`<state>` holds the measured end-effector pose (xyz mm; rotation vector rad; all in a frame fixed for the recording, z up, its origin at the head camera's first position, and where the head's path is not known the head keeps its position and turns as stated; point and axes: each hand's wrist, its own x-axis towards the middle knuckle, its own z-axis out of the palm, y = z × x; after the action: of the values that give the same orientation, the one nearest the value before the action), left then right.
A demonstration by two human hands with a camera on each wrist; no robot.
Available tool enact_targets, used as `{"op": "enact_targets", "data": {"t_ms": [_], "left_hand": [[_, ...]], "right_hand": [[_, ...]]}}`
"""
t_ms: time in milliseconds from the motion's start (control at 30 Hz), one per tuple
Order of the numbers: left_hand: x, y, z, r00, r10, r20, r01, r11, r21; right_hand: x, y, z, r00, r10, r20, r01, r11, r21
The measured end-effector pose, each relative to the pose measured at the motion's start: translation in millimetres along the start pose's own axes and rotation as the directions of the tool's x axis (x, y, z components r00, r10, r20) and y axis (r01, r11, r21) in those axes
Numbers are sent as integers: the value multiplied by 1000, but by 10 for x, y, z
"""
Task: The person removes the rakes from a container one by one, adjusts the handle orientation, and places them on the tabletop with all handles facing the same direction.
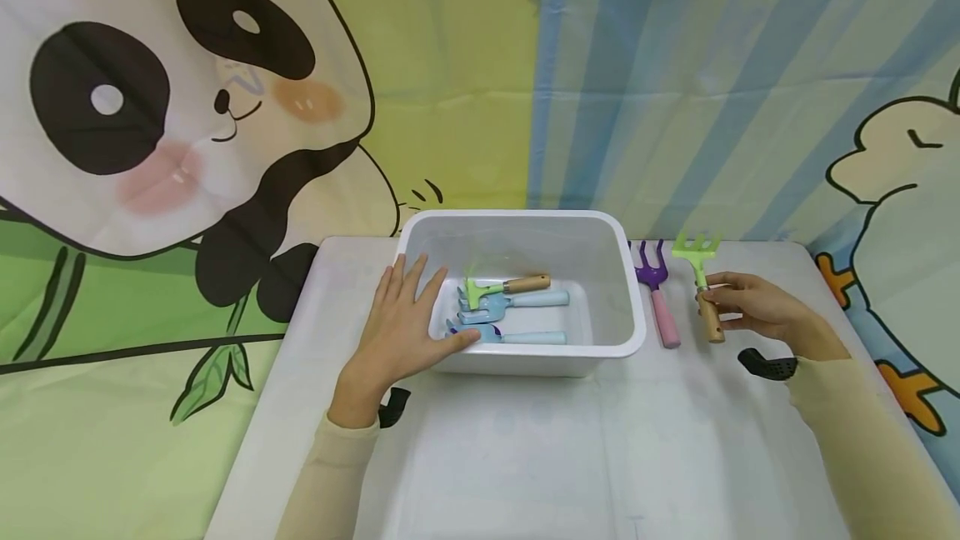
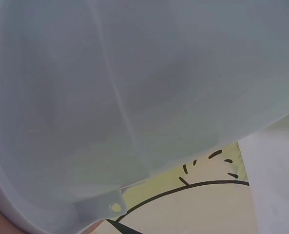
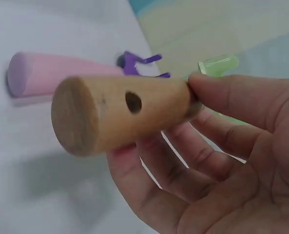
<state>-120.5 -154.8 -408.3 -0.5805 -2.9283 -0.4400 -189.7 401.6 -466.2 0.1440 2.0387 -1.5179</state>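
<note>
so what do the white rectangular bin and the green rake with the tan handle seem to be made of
White rectangular bin: probably moulded plastic, smooth-finished, with thin walls and a rounded rim. Tan tapered handle: looks like wood, smooth along its length, with a streaky, grain-like end. Light green pronged head: its shiny coloured surface could be plastic or painted metal; I can't tell which.

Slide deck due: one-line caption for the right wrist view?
Right hand holds a green rake by its wooden handle; a purple fork lies behind on the table.
</note>
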Motion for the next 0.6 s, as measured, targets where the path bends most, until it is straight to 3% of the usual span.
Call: {"op": "enact_targets", "data": {"t_ms": [267,600], "left_hand": [[-10,-2,4,1000,10,-18,-10,1000,-4],[-12,-11,10,1000,7,-17,-7,1000,3]], "right_hand": [[221,222,-43,998,48,-49,-47,999,15],[399,149,-89,994,86,-63,-87,996,-15]]}}
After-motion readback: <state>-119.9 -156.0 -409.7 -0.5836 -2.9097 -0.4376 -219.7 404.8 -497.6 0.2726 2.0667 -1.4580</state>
